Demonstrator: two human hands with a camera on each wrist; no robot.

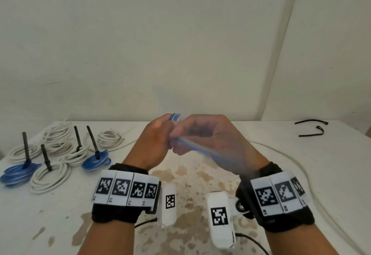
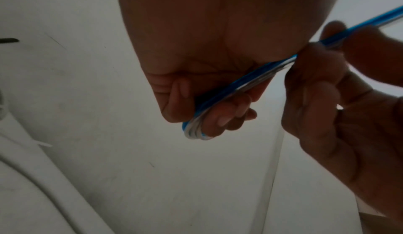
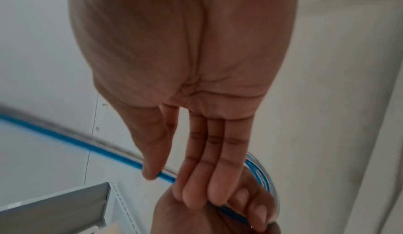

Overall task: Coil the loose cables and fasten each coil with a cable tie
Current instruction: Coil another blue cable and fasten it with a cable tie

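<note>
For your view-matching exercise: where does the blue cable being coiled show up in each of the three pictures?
Head: the blue cable sits centre frame, loops poking above the left hand.
Left wrist: right of centre, loops gripped in the curled fingers, a strand running to the upper right.
Right wrist: a strand crosses from the left edge to lower centre, loops at lower right.
Shared landmark: the left hand holding the loops.

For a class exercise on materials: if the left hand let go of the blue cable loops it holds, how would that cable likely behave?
The blue cable is probably springy: its loops sit bunched only where the left hand grips them, so they may spring open. It looks light and thin. The smooth, glossy jacket may slip through the right hand.
</note>
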